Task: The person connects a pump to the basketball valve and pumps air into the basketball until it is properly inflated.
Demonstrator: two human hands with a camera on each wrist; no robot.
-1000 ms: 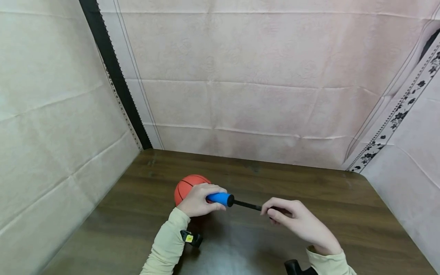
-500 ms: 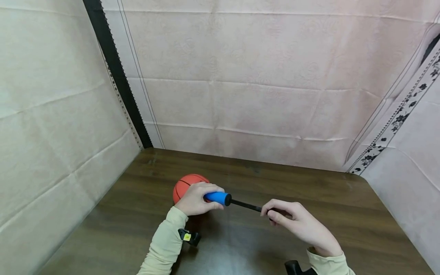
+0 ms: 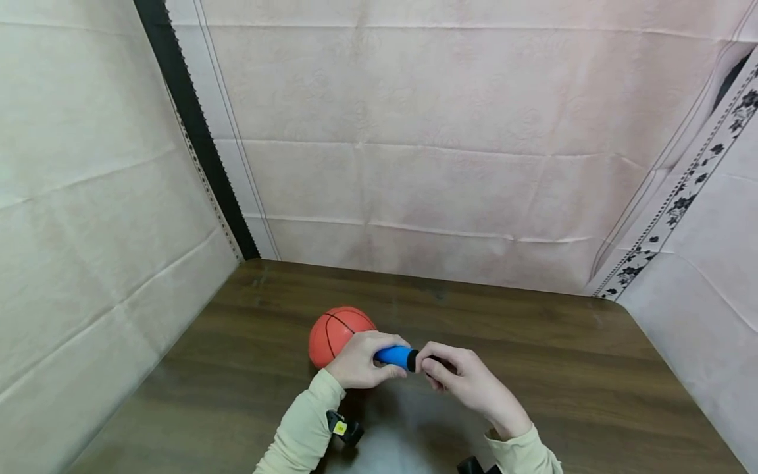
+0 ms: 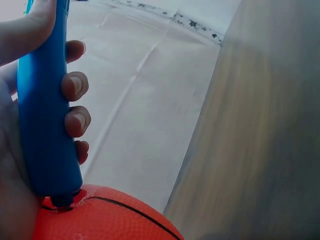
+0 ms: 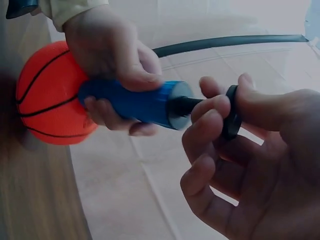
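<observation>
My left hand (image 3: 357,363) grips the blue barrel of a hand pump (image 3: 393,356), fingers wrapped round it. The pump's dark nozzle (image 4: 62,200) meets the surface of an orange-red basketball (image 3: 334,336) with black lines. In the right wrist view the ball (image 5: 50,95) sits at the barrel's far end, beyond the left hand. My right hand (image 3: 468,385) pinches the black round plunger handle (image 5: 231,112) between thumb and fingers. Only a short length of the black rod (image 5: 189,106) shows between barrel and handle.
Hands and ball are over a brown wood-grain table (image 3: 284,283). Pale cloth walls rise at the left (image 3: 106,197), back (image 3: 414,184) and right (image 3: 705,276). A black strip (image 3: 207,131) runs down the back left corner.
My right hand has moved left toward the left hand, pushing the plunger rod mostly into the barrel. The left hand, pump and ball appear slightly further right and lower.
</observation>
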